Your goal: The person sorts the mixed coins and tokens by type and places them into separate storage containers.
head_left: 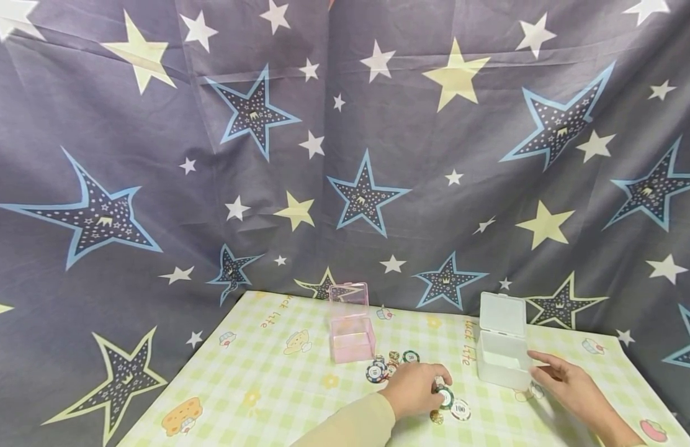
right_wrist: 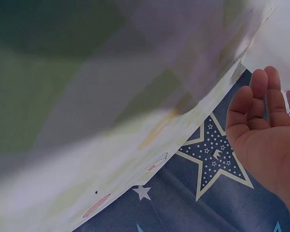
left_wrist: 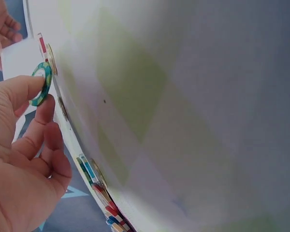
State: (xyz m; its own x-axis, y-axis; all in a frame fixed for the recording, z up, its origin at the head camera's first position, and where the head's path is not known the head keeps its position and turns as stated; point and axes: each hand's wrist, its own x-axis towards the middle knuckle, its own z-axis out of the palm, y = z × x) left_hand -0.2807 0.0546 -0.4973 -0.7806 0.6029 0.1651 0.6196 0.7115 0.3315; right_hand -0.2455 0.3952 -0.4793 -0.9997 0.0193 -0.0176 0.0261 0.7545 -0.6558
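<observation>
My left hand [head_left: 414, 386] pinches a green poker chip [left_wrist: 47, 81] between thumb and fingertip, just over the cloth. Beside that hand on the table lie a white poker chip [head_left: 460, 410] marked 100 and a small gold coin [head_left: 437, 417]. Close to the right side of an open white box [head_left: 498, 377] is my right hand [head_left: 563, 380], its fingers loosely extended toward the wall and holding nothing. The box's lid [head_left: 502, 315] is tipped up at the back.
A pink see-through box [head_left: 353, 354] with its lid raised stands left of the white one. Near it lies a cluster of chips, among them a dark blue chip [head_left: 375, 372] and a green-edged chip [head_left: 411, 357]. Behind the checked tablecloth [head_left: 255, 366] hangs a starry curtain [head_left: 300, 248].
</observation>
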